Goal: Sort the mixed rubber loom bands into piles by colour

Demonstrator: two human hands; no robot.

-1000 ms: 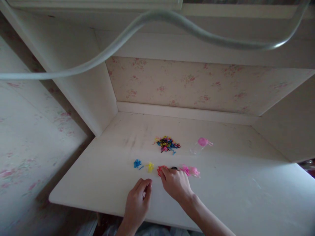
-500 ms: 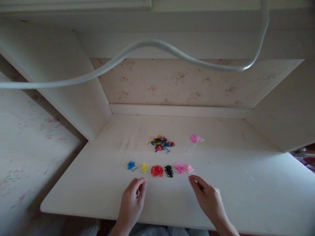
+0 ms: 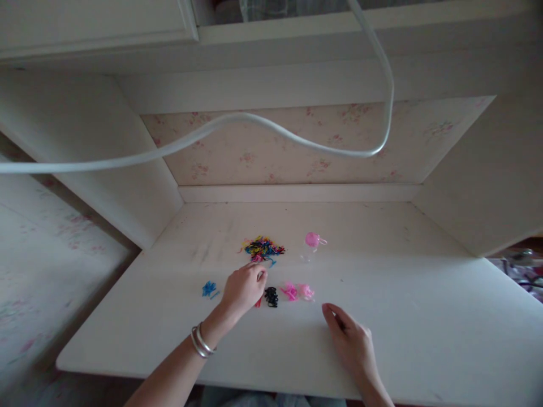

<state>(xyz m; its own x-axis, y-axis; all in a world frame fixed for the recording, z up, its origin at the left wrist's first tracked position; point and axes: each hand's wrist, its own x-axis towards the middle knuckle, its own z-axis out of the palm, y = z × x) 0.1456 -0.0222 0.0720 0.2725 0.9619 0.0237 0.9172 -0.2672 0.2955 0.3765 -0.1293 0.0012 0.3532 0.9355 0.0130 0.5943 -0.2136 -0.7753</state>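
Observation:
My left hand (image 3: 246, 287) reaches over the row of sorted piles, its fingers closed at the near edge of a mixed pile of small coloured rubber bands (image 3: 263, 247). Whether it grips a band there is hidden. Beneath it the yellow pile is covered, and only a bit of the red pile (image 3: 258, 303) shows. Blue bands (image 3: 208, 289) lie left of that hand; black (image 3: 271, 297), deep pink (image 3: 289, 291) and light pink bands (image 3: 306, 292) lie to its right. Beside the light pink ones, my right hand (image 3: 350, 336) hovers low with thumb and forefinger pinched, their contents not visible.
A pink round thing with a loop (image 3: 313, 239) sits on the white desk (image 3: 407, 316), right of the mixed pile. A white cable (image 3: 271, 125) hangs across the view. Side panels (image 3: 475, 169) and an upper shelf enclose the back.
My left hand has moved forward and right, from in front of the row to the mixed pile. My right hand keeps its pinch near the light pink bands. The view has shifted slightly.

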